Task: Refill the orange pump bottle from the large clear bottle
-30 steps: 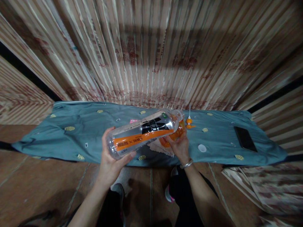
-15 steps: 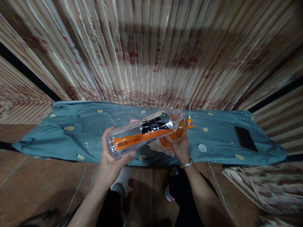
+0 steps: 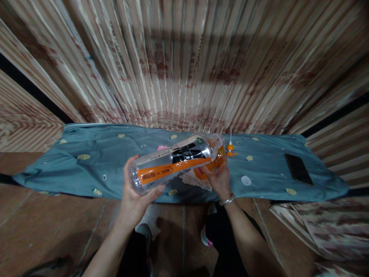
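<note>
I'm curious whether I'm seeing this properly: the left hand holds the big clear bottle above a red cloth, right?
Not quite: the head view shows that the cloth is blue-green, not red. The left hand does hold the big clear bottle above it.

From where I stand, the clear bottle (image 3: 174, 163) is lying aslant above the middle of the worktop (image 3: 268, 154), its ridged base toward the left and near edge, its uncapped neck toward the right and far edge. It wears a silvery label with bold black markings, an orange band of characters and a small green patch near the shoulder; how full it is, I can't tell. Under and just beside that neck, right of the worktop's middle, is the orange bottle (image 3: 216, 164), see-through and glossy, leaning, partly covered by the clear one and by fingers. Its mouth is hard to make out.
</note>
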The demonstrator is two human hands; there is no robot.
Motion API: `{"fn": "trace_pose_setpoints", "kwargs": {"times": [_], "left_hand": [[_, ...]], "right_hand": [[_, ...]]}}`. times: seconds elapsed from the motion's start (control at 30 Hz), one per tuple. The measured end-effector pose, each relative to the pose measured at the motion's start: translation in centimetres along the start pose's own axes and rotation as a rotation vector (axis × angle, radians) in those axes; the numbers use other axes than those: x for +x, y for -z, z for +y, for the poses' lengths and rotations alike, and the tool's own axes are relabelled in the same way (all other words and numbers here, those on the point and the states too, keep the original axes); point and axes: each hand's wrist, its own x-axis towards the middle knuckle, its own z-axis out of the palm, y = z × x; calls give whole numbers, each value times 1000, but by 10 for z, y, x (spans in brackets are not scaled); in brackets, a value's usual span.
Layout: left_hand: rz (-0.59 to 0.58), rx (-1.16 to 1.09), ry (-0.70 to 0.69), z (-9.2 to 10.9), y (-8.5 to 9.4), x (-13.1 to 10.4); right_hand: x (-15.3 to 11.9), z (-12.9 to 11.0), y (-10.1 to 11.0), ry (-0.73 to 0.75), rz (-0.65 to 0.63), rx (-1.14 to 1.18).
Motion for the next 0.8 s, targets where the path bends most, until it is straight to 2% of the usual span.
{"fn": "trace_pose_setpoints", "kwargs": {"times": [0.8], "left_hand": [[32,-9,-18,-3,-3,-1]], "right_hand": [[0,-1,2,24,2,-12]]}}
